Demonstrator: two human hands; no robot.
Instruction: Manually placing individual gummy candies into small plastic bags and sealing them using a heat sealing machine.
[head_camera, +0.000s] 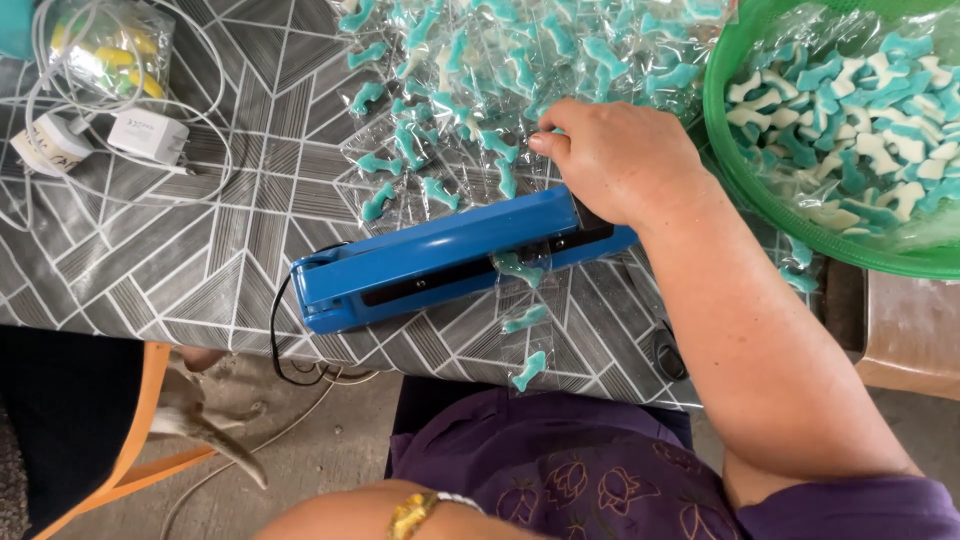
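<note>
My right hand (615, 160) presses down on the far end of a blue heat sealer (430, 260) lying on the patterned table (150, 250); its fingertips touch the candy packets behind it. A clear plastic strip of blue-and-white gummy candies (525, 320) is clamped in the sealer's jaw and hangs over the table's near edge. Just behind the sealer lies a pile of sealed candy packets (470, 80). Only my left forearm, with a gold bracelet (415, 512), shows at the bottom; the hand itself is out of sight.
A green basket (715, 110) of loose gummies stands at the right. White chargers (148, 135) with cables and a bag of yellow candies (110, 45) lie at the back left. The sealer's black cord (280, 340) drops off the table. An orange chair (150, 400) stands below left.
</note>
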